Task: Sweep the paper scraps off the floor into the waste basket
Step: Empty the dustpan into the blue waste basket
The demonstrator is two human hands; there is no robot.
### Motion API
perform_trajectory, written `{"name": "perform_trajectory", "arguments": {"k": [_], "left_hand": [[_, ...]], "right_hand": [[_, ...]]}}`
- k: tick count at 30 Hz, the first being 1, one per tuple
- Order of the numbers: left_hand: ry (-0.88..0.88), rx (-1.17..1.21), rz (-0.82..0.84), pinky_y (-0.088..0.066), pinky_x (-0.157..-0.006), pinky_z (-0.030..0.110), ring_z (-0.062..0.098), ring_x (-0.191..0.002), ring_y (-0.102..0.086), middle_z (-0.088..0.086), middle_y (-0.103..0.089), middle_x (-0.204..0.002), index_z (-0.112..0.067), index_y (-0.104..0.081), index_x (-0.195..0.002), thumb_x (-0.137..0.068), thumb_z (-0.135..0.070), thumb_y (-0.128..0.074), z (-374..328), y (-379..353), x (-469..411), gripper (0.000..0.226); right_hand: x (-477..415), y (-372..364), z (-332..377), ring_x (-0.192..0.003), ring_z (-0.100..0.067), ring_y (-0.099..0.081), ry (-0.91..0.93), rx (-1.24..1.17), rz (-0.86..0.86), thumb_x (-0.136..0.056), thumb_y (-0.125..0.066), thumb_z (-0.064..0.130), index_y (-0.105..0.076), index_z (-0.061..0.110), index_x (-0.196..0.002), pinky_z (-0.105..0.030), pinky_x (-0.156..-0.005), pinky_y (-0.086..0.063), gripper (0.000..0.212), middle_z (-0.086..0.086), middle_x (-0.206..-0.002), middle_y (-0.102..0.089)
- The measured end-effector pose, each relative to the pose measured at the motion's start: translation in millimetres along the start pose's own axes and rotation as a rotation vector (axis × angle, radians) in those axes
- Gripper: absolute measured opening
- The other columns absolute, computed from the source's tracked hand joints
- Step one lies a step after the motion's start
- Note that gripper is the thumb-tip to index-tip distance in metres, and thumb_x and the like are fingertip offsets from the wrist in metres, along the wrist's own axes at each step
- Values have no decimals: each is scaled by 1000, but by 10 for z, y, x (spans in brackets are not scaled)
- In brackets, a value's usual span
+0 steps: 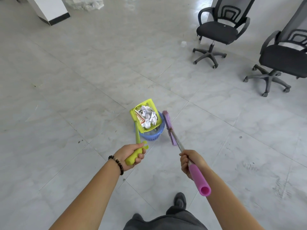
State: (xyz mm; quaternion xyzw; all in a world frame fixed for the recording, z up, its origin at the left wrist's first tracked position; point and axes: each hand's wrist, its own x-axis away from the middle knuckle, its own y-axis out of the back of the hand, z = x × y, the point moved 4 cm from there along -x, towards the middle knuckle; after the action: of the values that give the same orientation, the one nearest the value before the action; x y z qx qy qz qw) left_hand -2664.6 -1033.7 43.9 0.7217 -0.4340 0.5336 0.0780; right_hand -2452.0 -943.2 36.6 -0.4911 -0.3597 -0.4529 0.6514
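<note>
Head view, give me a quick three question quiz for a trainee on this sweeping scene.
1. True or false: the dustpan lies flat on the floor.
2. Which hand grips the broom? A) left hand B) right hand
3. Fill in: the scraps sit in the dustpan above the blue ____.
Key: 1 false, it is held tilted over the basket. 2 B. 3 basket.
</note>
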Motion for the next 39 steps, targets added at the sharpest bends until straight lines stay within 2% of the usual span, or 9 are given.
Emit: {"name": "perform_trajectory", "arguments": {"k": [5,10,13,16,23,27,31,34,39], "left_hand": [[-40,-128,-23,-35,-31,16,8,-40,-48,4,-54,-70,-5,-58,-96,-92,-9,-61,9,14,115,7],[-70,-170,-49,-34,-31,17,9,-41,-47,5,-55,-69,-5,-60,-100,-90,-5,-63,29,102,127,11],[-51,-324,-78,-34,-32,17,11,-40,-48,6,-53,-68,-3,-61,-95,-90,-3,-63,76,150,139,5],[-19,-609,-137,-35,-37,19,17,-41,-51,10,-51,-69,-2,-56,-87,-89,-1,-62,182,238,115,6],[112,-996,-328,-38,-42,21,25,-51,-53,12,-52,-82,-11,-48,-90,-86,-3,-52,615,668,18,10],[156,-907,-301,-38,-45,23,24,-49,-52,11,-53,-84,-10,-51,-91,-84,4,-55,691,742,14,16],[126,-840,-309,-38,-43,23,23,-45,-51,8,-54,-75,-3,-59,-98,-85,6,-56,711,673,56,16],[86,-810,-330,-40,-42,23,24,-44,-53,5,-57,-79,1,-59,-107,-85,5,-57,736,624,104,23],[35,-813,-377,-40,-41,21,25,-50,-55,5,-58,-81,-6,-59,-106,-86,-1,-56,829,628,170,21]], "right_hand": [[-132,-38,-240,-32,-8,-45,-14,-24,-11,-88,-45,3,-45,10,-76,-17,-33,-41,14,-1,-48,-47],[-277,160,-459,-32,-10,-49,-55,-205,-61,-90,-44,4,-52,7,-95,-17,-35,-46,10,-3,-53,-50],[-272,196,-497,-31,-10,-50,-69,-188,-69,-91,-44,4,-52,7,-83,-17,-34,-46,12,-3,-49,-52],[-252,159,-496,-31,-10,-49,-66,-170,-58,-92,-44,4,-52,7,-74,-17,-33,-45,20,-4,-47,-52],[-276,156,-545,-32,-10,-49,-66,-203,-57,-91,-44,4,-52,7,-80,-17,-34,-46,14,-3,-50,-51],[-251,186,-562,-31,-9,-48,-58,-207,-57,-92,-43,4,-52,7,-76,-17,-34,-46,19,-3,-48,-51],[-235,198,-573,-30,-9,-48,-61,-218,-55,-92,-41,4,-52,6,-78,-16,-33,-46,19,-2,-47,-50],[-221,186,-580,-30,-9,-48,-60,-216,-56,-92,-41,4,-52,6,-77,-16,-33,-46,19,-2,-47,-50],[-250,179,-650,-31,-9,-48,-50,-213,-62,-91,-43,4,-52,6,-79,-17,-34,-46,15,-2,-48,-50]]}}
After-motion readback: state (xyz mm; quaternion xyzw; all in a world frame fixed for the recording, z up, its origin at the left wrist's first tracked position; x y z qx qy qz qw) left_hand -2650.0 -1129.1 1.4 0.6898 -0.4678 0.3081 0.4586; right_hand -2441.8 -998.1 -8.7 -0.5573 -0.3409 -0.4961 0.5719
